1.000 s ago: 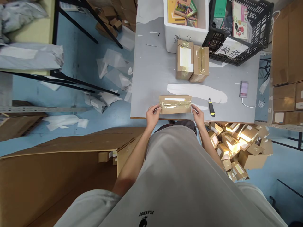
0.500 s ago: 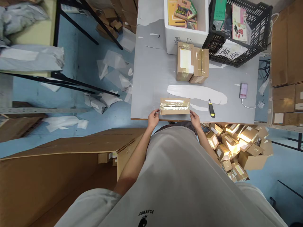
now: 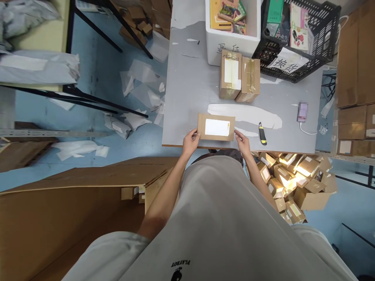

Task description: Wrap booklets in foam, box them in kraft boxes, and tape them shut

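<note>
A small cardboard box (image 3: 216,127) with a white label on its top face lies near the front edge of the grey table (image 3: 190,89). My left hand (image 3: 191,141) grips its left end with curled fingers. My right hand (image 3: 242,141) holds the right end the same way. A yellow and black utility knife (image 3: 262,134) lies on the table just right of the box.
Two taped cardboard boxes (image 3: 239,79) stand side by side further back. A white foam bin (image 3: 233,35) and a black crate (image 3: 295,35) hold books. A phone (image 3: 302,112) on a cable lies at the right. Small boxes (image 3: 290,175) are piled on the floor; a big carton (image 3: 73,210) stands at left.
I have turned the box over between my hands: the taped side that faced up now is hidden and the white label faces up. Both hands stayed at its ends.
</note>
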Motion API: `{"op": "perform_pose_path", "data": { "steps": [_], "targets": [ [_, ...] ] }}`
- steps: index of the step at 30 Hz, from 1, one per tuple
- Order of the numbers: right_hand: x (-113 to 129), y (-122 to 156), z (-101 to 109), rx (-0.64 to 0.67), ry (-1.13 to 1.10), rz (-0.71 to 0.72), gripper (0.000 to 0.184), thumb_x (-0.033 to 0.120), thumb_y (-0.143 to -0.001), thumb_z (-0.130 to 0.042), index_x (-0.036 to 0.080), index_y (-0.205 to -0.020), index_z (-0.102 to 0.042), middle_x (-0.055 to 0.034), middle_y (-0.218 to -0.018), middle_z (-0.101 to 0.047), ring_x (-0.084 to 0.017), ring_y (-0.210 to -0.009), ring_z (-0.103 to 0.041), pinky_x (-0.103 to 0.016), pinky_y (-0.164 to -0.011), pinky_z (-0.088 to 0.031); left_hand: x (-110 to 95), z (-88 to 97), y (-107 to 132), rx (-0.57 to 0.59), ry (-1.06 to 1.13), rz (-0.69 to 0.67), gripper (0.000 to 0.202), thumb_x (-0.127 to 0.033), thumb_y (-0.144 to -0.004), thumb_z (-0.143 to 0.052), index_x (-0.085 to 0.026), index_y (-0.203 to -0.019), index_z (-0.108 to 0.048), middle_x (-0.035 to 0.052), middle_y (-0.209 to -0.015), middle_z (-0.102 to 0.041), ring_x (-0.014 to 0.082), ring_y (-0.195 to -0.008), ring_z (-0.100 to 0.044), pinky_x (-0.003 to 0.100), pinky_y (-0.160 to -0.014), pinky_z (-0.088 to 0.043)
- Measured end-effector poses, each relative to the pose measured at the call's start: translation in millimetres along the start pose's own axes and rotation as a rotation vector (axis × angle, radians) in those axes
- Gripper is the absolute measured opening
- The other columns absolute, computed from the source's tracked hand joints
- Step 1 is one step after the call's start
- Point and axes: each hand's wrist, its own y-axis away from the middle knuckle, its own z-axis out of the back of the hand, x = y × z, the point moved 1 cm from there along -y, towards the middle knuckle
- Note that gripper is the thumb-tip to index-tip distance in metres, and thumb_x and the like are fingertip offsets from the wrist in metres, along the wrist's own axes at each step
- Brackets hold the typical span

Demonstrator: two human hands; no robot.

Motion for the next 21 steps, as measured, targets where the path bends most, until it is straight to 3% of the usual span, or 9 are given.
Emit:
{"op": "perform_pose_path", "data": {
  "steps": [7,11,16,21],
  "targets": [
    [-22.0,2.8,-8.8,-0.052,-0.033,-0.200,0.057,0.057,-0.097,-0.071,0.016,-0.136,-0.080,-0.0196,-0.150,-0.078,-0.035,-0.147,-0.070,-0.058,-0.131,-0.050,20.8,-3.0,-0.6,-0.063,0.019,0.099,0.036,-0.038,-0.102,-0.068,-0.019,-0.129,-0.082,0.0147,-0.136,-0.083,0.0307,-0.130,-0.078,0.052,-0.123,-0.058],
    [-30.5,15.5,-15.0,-0.027,-0.055,-0.232,0.055,0.058,-0.094,-0.073,0.018,-0.131,-0.082,-0.0178,-0.146,-0.080,-0.035,-0.141,-0.075,-0.060,-0.128,-0.053,27.4,-4.0,10.9,-0.074,0.029,0.134,0.029,-0.029,-0.095,-0.070,-0.018,-0.119,-0.084,0.0145,-0.122,-0.086,0.0321,-0.124,-0.081,0.054,-0.122,-0.059],
    [-12.2,13.3,-8.9,-0.019,-0.079,-0.087,0.059,0.065,-0.093,-0.075,0.020,-0.130,-0.083,-0.0156,-0.147,-0.080,-0.034,-0.144,-0.073,-0.056,-0.134,-0.047,8.2,0.3,15.6,-0.119,0.079,0.066,0.030,-0.022,-0.089,-0.074,-0.017,-0.117,-0.083,0.0131,-0.120,-0.086,0.0295,-0.117,-0.083,0.049,-0.116,-0.064],
    [16.8,0.7,1.6,0.000,-0.054,0.081,0.068,0.073,-0.098,-0.070,0.021,-0.142,-0.079,-0.0139,-0.154,-0.077,-0.034,-0.151,-0.067,-0.055,-0.134,-0.048,-21.1,10.8,8.2,-0.172,0.090,-0.086,0.034,-0.034,-0.093,-0.076,-0.018,-0.122,-0.084,0.0119,-0.127,-0.085,0.0267,-0.119,-0.082,0.044,-0.116,-0.064]
  ]
}}
